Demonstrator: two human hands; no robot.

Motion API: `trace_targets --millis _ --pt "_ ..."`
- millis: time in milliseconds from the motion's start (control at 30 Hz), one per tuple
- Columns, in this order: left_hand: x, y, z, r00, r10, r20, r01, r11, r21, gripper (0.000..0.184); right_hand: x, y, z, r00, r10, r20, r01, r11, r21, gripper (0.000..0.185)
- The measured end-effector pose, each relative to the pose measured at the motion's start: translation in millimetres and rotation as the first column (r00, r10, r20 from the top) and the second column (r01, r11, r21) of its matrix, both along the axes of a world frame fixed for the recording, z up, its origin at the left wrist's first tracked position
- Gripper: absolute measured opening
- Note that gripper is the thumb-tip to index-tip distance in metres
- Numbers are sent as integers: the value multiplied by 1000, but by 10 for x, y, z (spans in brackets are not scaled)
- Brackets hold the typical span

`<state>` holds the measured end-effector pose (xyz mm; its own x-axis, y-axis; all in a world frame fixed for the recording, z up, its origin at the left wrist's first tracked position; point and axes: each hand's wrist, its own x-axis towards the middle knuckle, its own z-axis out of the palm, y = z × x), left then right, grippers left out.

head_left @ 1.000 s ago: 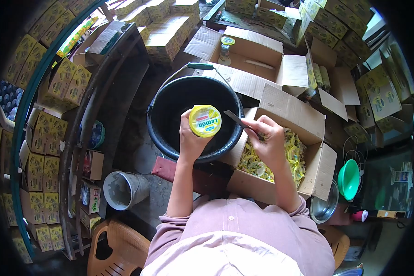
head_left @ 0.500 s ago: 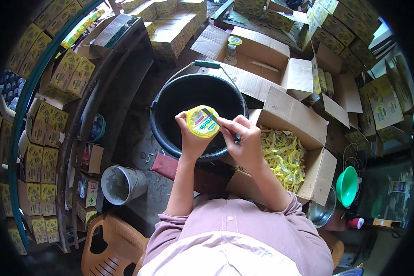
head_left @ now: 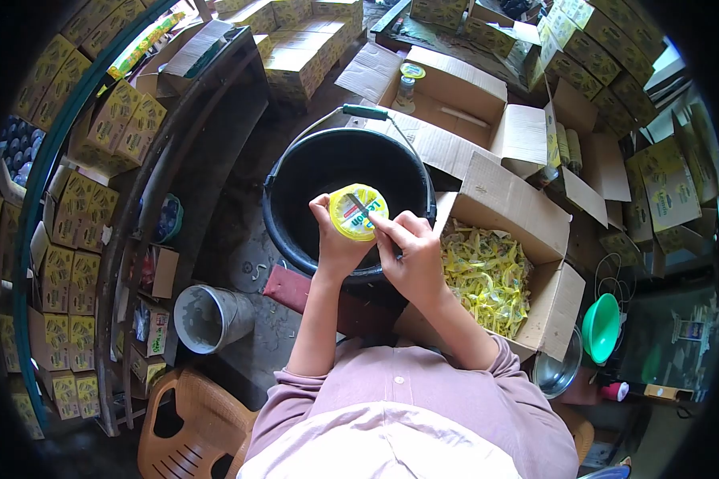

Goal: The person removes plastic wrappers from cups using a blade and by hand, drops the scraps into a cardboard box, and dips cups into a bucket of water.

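A round container with a yellow and white "Lemon" lid (head_left: 350, 223) is in my left hand (head_left: 339, 247), lid facing up, over the near part of a black bucket (head_left: 295, 164). My right hand (head_left: 414, 254) is closed round a narrow dark blade (head_left: 358, 203), which lies across the lid. The blade's handle is hidden in my fingers. To the right of the bucket, an open cardboard box (head_left: 519, 206) holds many yellow plastic scraps (head_left: 487, 275).
Beyond the bucket stands an open carton (head_left: 447, 88) with a lidded jar (head_left: 405, 94) in it. A grey bucket (head_left: 214, 319) and an orange chair (head_left: 192, 419) are at the left. Green bowl (head_left: 601, 329) at the right; stacked yellow boxes line both sides.
My right hand has moved left to the container, and the blade, earlier held away from it, now rests over the lid. The lid's print has turned. The view has shifted slightly.
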<state>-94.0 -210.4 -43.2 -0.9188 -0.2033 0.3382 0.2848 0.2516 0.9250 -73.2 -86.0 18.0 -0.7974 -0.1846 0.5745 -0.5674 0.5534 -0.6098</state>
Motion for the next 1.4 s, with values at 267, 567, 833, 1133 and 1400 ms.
trace_targets --millis 267,567,833,1133,1400 --pt "5 -1 -8 1000 -5 -15 4 1000 -21 79 4 -8 -7 1000 -3 -14 3 1000 24 29" --pt "12 9 24 1000 -10 -24 9 999 -32 78 3 -5 45 999 21 36 -24 996 81 27" --pt "27 13 43 1000 -11 -28 10 999 -33 79 6 12 100 998 31 56 -36 994 100 27" --pt "23 21 39 999 -15 -33 13 998 -59 81 80 116 188 981 42 190 -79 978 192 29" --pt "4 27 6 1000 -29 -9 28 995 -97 80 -46 103 141 979 72 190 -112 971 211 23"
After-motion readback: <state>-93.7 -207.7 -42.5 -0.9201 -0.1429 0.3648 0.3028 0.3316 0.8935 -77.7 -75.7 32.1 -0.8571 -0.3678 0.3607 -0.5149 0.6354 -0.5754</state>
